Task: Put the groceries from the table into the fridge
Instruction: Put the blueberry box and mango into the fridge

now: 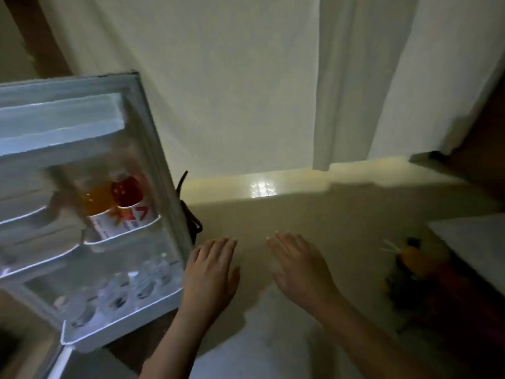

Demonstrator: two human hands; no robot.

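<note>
The fridge door (153,149) stands open at the left, its inner shelves facing me. An orange drink bottle (97,202) and a red one (127,191) sit side by side in a middle door shelf. Several clear water bottles (142,283) fill the bottom door shelf. My left hand (210,274) is held flat with spread fingers just right of the door's edge, holding nothing. My right hand (297,266) is also flat and empty, a little further right. Groceries (418,263), with something orange on top, lie in the dim right, at the table's edge (470,242).
A pale tiled floor (314,214) lies below my hands, with a glare spot near the wall. White curtains (355,77) hang at the back. A dark cable (188,214) runs down behind the fridge door. A dark wooden piece of furniture (483,149) stands at the far right.
</note>
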